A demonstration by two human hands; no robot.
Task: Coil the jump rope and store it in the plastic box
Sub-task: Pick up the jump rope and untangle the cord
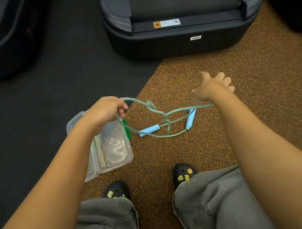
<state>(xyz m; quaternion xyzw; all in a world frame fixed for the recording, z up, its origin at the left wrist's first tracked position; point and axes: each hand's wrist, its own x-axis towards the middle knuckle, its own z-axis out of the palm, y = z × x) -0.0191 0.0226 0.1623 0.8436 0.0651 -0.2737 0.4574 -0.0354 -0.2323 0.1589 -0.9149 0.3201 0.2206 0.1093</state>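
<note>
A pale green jump rope (pixel 157 112) with two light blue handles (pixel 150 130) hangs in loops above the speckled brown floor. My left hand (pixel 107 111) grips one end of the loops, curled round the cord. My right hand (pixel 213 87) is spread with straight fingers, and the cord runs under its wrist; the frame does not show whether it rests on the arm. The second blue handle (pixel 191 119) dangles below that wrist. A clear plastic box (pixel 113 150) with a green latch lies open on the floor under my left forearm.
A black treadmill base (pixel 176 31) stands ahead, another dark machine (pixel 2 36) at the far left. Black matting (pixel 52 86) covers the left floor, brown speckled flooring (pixel 197 64) the right. My knees in grey trousers and black clogs (pixel 184 174) are at the bottom.
</note>
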